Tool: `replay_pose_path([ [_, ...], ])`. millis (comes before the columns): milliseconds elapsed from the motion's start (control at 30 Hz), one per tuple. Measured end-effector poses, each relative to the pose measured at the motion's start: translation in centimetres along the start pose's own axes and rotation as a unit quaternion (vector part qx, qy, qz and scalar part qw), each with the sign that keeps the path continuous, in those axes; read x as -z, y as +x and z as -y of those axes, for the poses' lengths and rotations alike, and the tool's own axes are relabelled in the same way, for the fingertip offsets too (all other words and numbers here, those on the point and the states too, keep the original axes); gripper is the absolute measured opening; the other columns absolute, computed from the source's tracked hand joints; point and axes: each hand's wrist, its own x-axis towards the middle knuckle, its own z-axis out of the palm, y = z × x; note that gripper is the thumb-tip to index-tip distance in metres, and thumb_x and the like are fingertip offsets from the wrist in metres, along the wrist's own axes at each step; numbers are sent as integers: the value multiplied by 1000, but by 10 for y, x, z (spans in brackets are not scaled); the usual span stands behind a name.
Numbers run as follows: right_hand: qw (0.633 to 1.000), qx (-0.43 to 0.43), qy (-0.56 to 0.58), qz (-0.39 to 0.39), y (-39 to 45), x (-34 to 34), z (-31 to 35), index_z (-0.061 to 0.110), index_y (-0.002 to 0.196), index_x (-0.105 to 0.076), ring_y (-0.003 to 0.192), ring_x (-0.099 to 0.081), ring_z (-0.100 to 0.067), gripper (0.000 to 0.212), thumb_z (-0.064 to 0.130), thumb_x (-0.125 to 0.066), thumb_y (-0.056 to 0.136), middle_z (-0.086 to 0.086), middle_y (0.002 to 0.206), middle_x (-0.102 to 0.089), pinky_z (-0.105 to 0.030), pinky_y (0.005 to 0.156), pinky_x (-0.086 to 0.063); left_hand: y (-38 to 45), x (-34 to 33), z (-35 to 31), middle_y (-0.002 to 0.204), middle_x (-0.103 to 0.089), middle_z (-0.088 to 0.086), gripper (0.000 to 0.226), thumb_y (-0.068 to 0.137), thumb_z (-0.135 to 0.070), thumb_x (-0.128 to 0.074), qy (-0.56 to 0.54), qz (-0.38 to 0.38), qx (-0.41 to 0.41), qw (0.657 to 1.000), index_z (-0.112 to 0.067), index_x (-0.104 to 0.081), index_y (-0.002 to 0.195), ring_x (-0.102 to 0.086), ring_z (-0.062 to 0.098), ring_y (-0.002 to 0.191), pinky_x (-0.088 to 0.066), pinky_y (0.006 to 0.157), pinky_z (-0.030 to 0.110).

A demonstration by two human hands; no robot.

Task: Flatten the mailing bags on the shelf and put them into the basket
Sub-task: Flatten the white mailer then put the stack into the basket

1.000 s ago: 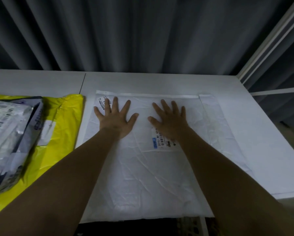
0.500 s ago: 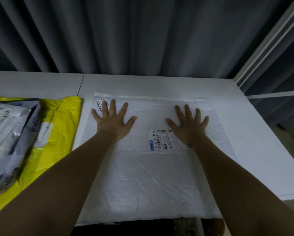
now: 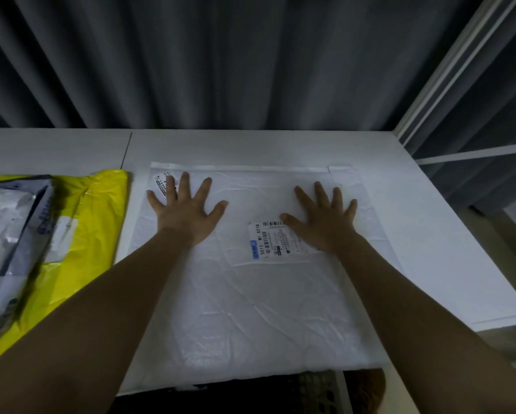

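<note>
A large white mailing bag (image 3: 250, 306) lies spread flat on the white shelf (image 3: 430, 234), its near edge hanging over the front. My left hand (image 3: 185, 210) presses on its upper left part with fingers spread, covering part of a small label. My right hand (image 3: 325, 222) presses flat on the upper right part, beside a printed shipping label (image 3: 268, 240). A yellow mailing bag (image 3: 95, 234) lies to the left, with grey and white bags (image 3: 8, 249) piled on top of it. A dark basket (image 3: 319, 389) shows below the shelf's front edge.
A dark pleated curtain (image 3: 221, 61) hangs behind the shelf. A white frame post (image 3: 448, 73) rises at the right corner. The shelf's right edge drops off beyond the white bag.
My right hand has slid to the right across the white bag, uncovering the shipping label. My left hand has stayed in place.
</note>
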Motion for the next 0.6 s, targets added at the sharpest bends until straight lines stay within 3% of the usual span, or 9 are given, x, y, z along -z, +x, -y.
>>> replay_pose_path([
  [233,998,-53,20,-17,-38,-22,-1,48,146,14,143,21,-37,82,85,-10,77,2,160,18,-66,110,11,0,1,-1,161,11,4,76,84,-77,-3,-4,4,1,1000,-41,4,150,14,32,146,6,111,65],
  [600,997,-61,6,-44,-37,-29,0,49,146,15,144,18,-36,85,86,0,71,2,160,15,-65,110,10,1,0,-1,161,10,4,76,84,-77,-3,-6,0,2,1000,-41,4,151,13,32,146,6,111,65],
])
